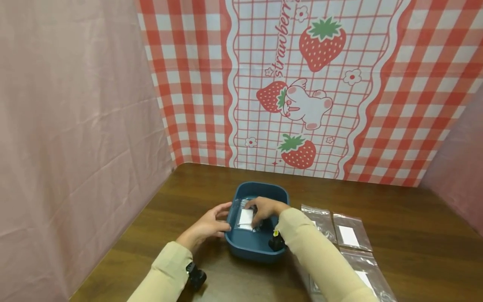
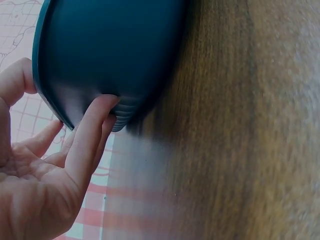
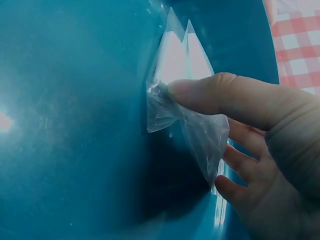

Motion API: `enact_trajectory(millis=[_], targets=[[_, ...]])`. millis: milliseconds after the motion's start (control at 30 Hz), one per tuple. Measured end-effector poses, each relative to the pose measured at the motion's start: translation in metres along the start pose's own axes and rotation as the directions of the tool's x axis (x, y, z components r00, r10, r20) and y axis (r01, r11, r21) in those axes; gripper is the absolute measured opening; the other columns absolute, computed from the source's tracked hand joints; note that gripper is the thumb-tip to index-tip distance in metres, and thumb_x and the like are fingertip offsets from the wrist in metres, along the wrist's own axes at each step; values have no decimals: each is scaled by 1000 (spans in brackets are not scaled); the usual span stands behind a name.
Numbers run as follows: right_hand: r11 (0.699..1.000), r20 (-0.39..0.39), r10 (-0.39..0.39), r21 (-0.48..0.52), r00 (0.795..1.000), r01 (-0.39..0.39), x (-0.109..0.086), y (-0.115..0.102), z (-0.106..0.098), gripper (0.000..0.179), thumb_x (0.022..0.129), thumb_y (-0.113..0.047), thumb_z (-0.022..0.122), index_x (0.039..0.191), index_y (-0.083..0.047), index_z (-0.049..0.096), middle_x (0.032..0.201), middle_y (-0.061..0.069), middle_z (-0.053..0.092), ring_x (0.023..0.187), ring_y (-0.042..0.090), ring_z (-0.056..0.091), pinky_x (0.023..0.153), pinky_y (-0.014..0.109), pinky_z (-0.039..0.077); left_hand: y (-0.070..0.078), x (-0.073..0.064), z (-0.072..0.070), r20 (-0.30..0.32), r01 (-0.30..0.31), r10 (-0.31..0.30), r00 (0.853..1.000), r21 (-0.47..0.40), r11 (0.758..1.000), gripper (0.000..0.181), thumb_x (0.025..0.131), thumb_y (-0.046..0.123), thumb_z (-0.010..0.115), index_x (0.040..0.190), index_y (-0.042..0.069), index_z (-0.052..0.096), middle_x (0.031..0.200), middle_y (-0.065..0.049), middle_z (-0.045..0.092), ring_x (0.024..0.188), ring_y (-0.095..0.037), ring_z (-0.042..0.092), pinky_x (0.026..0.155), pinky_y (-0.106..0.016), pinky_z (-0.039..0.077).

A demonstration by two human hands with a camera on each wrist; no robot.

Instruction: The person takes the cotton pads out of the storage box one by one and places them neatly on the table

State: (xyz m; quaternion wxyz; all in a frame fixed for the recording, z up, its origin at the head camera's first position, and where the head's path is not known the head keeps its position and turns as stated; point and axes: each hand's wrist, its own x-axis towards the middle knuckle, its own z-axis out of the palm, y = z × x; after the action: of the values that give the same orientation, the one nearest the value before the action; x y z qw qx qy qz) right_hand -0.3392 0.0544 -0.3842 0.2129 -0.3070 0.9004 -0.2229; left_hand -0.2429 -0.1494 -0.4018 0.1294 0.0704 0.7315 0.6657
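Observation:
A dark blue plastic basin (image 1: 260,247) stands on the table in front of me. My left hand (image 1: 209,224) holds its left side; in the left wrist view, fingers (image 2: 95,120) lie on the outer wall while other digits reach the rim. My right hand (image 1: 264,209) is inside the basin. Its thumb (image 3: 200,95) presses a clear plastic bag (image 3: 207,140) with white panels against the fingers, and the film is creased under the thumb. In the head view, the bag's white label (image 1: 246,218) shows left of the right hand.
To the right of the basin, several clear zip bags with white labels lie flat, including a back bag (image 1: 351,235) and a nearer bag (image 1: 366,270). My right forearm (image 1: 320,256) covers part of them. A strawberry-print curtain (image 1: 260,54) hangs behind the wooden table (image 1: 196,188).

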Motion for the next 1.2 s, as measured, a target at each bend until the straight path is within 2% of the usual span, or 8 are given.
enact_trajectory(millis=[300,633,800,933,1200], targets=[[998,-18,-51,40,999,52,-5,0,-8,54,70,-3,77,121,-5,57,119,8,58,113,26,49,95,41,39,1,0,2,-6,4,-4,1000,3,1000,74,76,-9,59,143,6,32,134,-27,39,93,-31,58,63,-38,52],[993,-101,-111,36,989,115,-24,-10,-24,56,70,-1,78,121,-9,58,114,3,59,101,18,52,88,38,43,-2,0,4,-18,5,-5,1000,3,1000,74,75,-8,60,143,7,34,133,-27,40,95,-32,58,66,-40,52],[991,-131,-112,60,985,121,-36,-13,-30,58,71,-1,77,124,-12,57,117,1,58,100,17,52,81,35,45,-1,-1,4,-11,-2,2,1000,-1,1000,74,75,-9,59,143,6,32,134,-28,39,96,-35,57,66,-41,52],[987,-149,-139,53,979,149,-50,-15,-32,59,73,-3,76,127,-14,55,118,1,57,100,17,50,82,36,44,-1,-2,6,-6,-1,1,1000,-8,1000,74,76,-9,59,143,5,32,134,-29,38,96,-35,57,67,-41,53],[968,-167,-242,25,956,249,-80,-12,-32,62,74,-4,75,131,-12,52,124,1,55,105,17,49,89,40,41,-2,-1,6,-31,10,-10,999,24,1000,74,75,-7,61,143,7,34,134,-28,40,95,-33,58,67,-41,52]])
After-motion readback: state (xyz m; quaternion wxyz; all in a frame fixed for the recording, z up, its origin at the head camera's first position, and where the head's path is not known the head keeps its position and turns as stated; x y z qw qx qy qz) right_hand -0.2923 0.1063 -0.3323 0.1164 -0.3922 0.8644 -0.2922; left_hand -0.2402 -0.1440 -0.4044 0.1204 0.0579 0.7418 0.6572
